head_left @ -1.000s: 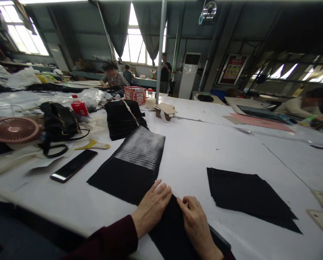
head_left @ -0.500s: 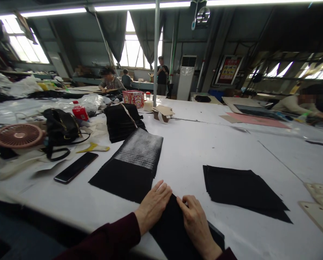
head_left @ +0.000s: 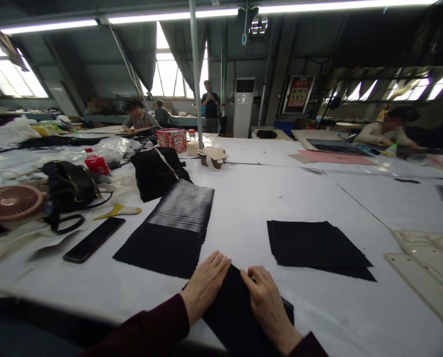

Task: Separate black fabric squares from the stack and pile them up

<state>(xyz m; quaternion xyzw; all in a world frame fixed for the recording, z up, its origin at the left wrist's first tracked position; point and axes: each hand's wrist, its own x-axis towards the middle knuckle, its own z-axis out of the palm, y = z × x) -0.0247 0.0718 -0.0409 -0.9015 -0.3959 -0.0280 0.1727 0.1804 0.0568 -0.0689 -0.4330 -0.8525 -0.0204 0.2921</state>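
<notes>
My left hand [head_left: 205, 283] lies flat, fingers together and stretched out, on the left edge of a black fabric piece [head_left: 233, 310] at the near edge of the white table [head_left: 244, 198]. My right hand [head_left: 265, 299] rests on the same piece, its fingertips curled and pinching the fabric's top edge. A fanned stack of black fabric pieces [head_left: 173, 229] lies just beyond my left hand. Another flat stack of black pieces [head_left: 314, 243] sits to the right.
A phone [head_left: 93, 239], a black bag [head_left: 69, 187], a pink fan [head_left: 9, 202] and a red-capped bottle [head_left: 95, 162] crowd the left. A folded black bundle [head_left: 155, 171] stands further back. Beige templates [head_left: 425, 263] lie at the right. Other people work at far tables.
The view has swung slightly to the right and tilted; my hands stay on the black piece in nearly the same pose.
</notes>
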